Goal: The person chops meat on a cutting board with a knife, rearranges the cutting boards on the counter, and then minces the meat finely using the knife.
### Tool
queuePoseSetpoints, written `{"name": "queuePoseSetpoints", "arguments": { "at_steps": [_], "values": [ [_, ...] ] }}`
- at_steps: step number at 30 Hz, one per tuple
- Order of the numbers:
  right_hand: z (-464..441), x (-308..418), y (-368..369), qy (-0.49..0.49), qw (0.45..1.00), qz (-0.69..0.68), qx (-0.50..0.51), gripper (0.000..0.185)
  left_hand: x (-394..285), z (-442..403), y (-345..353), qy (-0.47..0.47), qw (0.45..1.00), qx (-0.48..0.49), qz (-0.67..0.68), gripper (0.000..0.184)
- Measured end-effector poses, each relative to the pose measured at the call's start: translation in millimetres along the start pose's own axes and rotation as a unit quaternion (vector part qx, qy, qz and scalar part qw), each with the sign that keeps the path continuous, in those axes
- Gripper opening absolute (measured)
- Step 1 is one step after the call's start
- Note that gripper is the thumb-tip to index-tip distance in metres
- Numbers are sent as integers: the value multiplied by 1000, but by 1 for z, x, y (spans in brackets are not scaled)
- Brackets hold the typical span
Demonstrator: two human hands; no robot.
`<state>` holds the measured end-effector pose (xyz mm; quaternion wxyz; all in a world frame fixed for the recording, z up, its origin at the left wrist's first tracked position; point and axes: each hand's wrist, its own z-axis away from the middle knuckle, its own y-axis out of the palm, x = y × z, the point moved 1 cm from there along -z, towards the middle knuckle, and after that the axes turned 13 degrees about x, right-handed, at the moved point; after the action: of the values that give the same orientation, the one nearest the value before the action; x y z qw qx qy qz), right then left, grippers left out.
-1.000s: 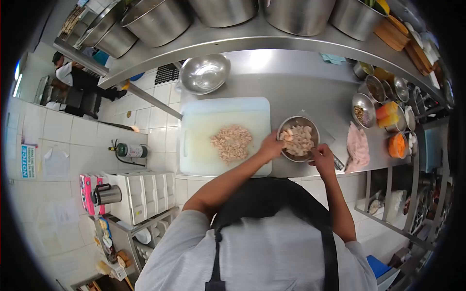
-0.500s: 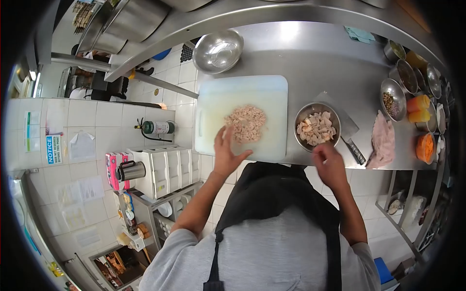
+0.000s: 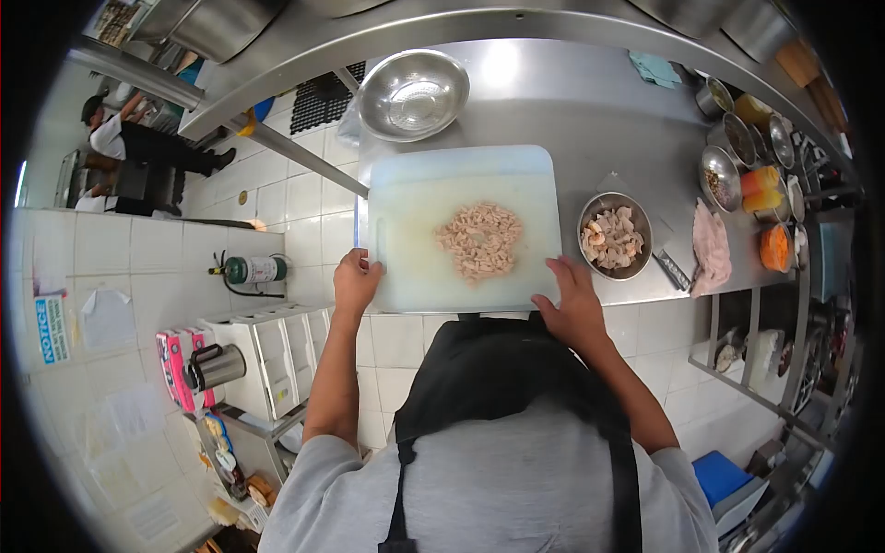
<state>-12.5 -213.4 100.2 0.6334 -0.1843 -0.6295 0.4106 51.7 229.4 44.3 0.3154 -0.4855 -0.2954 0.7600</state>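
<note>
A white cutting board (image 3: 396, 203) lies at the front of the steel counter, with a heap of chopped pale pink meat or seafood (image 3: 479, 241) on it. My left hand (image 3: 358, 279) has its fingers curled on the board's left edge near the front corner. At the front right corner, my right hand (image 3: 573, 300) grips the board, fingers along the side and thumb at the near edge. Right of the board stands a steel bowl (image 3: 619, 274) of larger pale pieces (image 3: 610, 236). Partly behind it lies a knife (image 3: 674, 270), dark handle toward me.
A large steel bowl (image 3: 412, 97) stands at the back left. A pinkish cloth (image 3: 711, 249) lies by the knife. Farther right are several small bowls and orange-topped bottles (image 3: 761, 189). A steel shelf (image 3: 442, 29) crosses overhead. Another person (image 3: 138, 138) stands far left.
My left hand has moved from beside the chopped heap to the board's left edge. My right hand has left the bowl of pieces for the board's right corner. The head view has shifted.
</note>
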Motion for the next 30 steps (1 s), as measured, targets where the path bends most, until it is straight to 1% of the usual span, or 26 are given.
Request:
{"name": "queuePoseSetpoints", "arguments": {
  "at_steps": [2, 5, 6, 8, 9, 10, 11, 12, 14, 15, 18, 21, 24, 26, 29, 30],
  "values": [
    [-24, 22, 6, -14, 1000, 13, 9, 65, -10, -2, -6, 30, 998, 7, -46, 36],
    [-75, 22, 26, -67, 996, 35, -53, 69, -2, -11, -5, 56, 995, -1, -84, 31],
    [-91, 23, 29, -63, 996, 44, -51, 74, 0, -13, -5, 61, 994, -8, -93, 30],
    [-113, 30, 36, -58, 995, 61, -47, 83, -19, -6, -24, 8, 999, 28, -25, 25],
    [-116, 34, 43, -67, 995, 63, -30, 90, -24, -2, -32, -20, 999, 46, 9, 23],
    [-118, 38, 49, -77, 995, 65, -11, 96, -8, -5, -31, -13, 979, 107, 174, 20],
    [-119, 42, 54, -87, 994, 66, 6, 103, 16, -9, -31, -5, 928, 165, 334, 17],
    [-117, 48, 57, -94, 993, 74, 16, 107, 23, -6, -34, 2, 848, 216, 484, 15],
    [-106, 58, 61, -111, 989, 90, 39, 116, 35, 7, -30, -19, 787, 259, 560, 15],
    [-104, 56, 65, -117, 987, 100, 37, 117, 31, 13, -31, -29, 753, 281, 595, 16],
    [-96, 49, 72, -129, 984, 117, 30, 119, -13, 32, -41, -57, 782, 302, 542, 31],
    [-96, 46, 71, -141, 983, 119, 20, 117, 0, 26, -34, -36, 764, 322, 558, 37],
    [-103, 45, 76, -144, 983, 111, 18, 114, 9, 19, -33, -37, 776, 316, 545, 41],
    [-105, 48, 73, -144, 985, 87, 26, 112, 9, 16, -35, -39, 770, 318, 552, 41],
    [-83, 67, 58, -190, 975, 101, 48, 106, 18, 10, -34, -45, 765, 319, 557, 41],
    [-83, 64, 63, -192, 974, 112, 44, 105, 17, 9, -35, -48, 764, 320, 558, 41]
  ]
}}
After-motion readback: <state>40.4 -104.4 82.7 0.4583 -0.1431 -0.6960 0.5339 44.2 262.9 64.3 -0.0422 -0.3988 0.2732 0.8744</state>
